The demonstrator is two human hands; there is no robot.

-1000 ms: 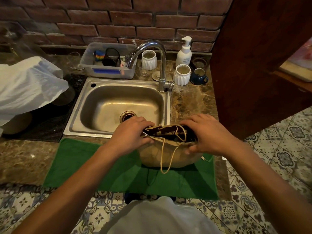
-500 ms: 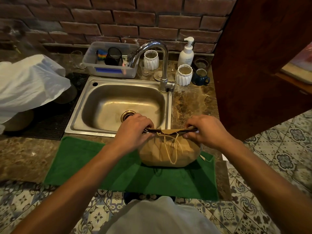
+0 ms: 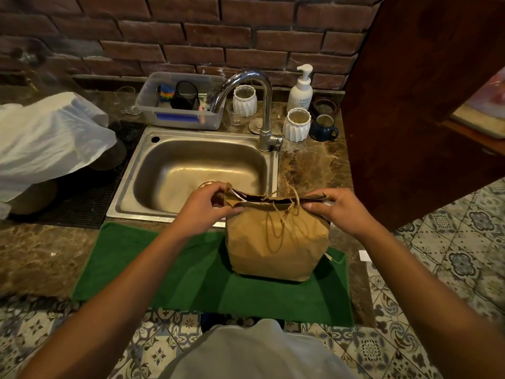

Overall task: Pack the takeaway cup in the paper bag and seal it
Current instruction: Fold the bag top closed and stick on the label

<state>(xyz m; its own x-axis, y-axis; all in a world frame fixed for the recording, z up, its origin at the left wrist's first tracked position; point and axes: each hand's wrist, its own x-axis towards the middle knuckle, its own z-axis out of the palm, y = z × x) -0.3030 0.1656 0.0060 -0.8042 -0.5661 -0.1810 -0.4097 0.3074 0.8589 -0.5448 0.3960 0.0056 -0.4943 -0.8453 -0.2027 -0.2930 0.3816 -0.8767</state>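
Note:
A brown paper bag [image 3: 276, 242] with twine handles stands upright on a green towel [image 3: 164, 272] at the counter's front edge. Its top edge is pressed nearly flat, with only a narrow dark slit left. My left hand [image 3: 205, 209] pinches the left end of that edge. My right hand [image 3: 336, 209] pinches the right end. The twine handles hang down the bag's near face. The takeaway cup is hidden, and I cannot tell from here whether it is inside.
A steel sink [image 3: 202, 170] with a curved tap [image 3: 259, 110] lies right behind the bag. White ribbed cups, a soap pump [image 3: 300, 91], a blue mug [image 3: 323, 128] and a plastic tub [image 3: 180, 105] line the brick wall. A white plastic bag [image 3: 46, 140] sits left; a wooden panel [image 3: 410, 105] stands right.
The bag's mouth, held open a second ago, has been drawn flat and closed between my hands. The bag now stands taller, and its handles have dropped over the near face.

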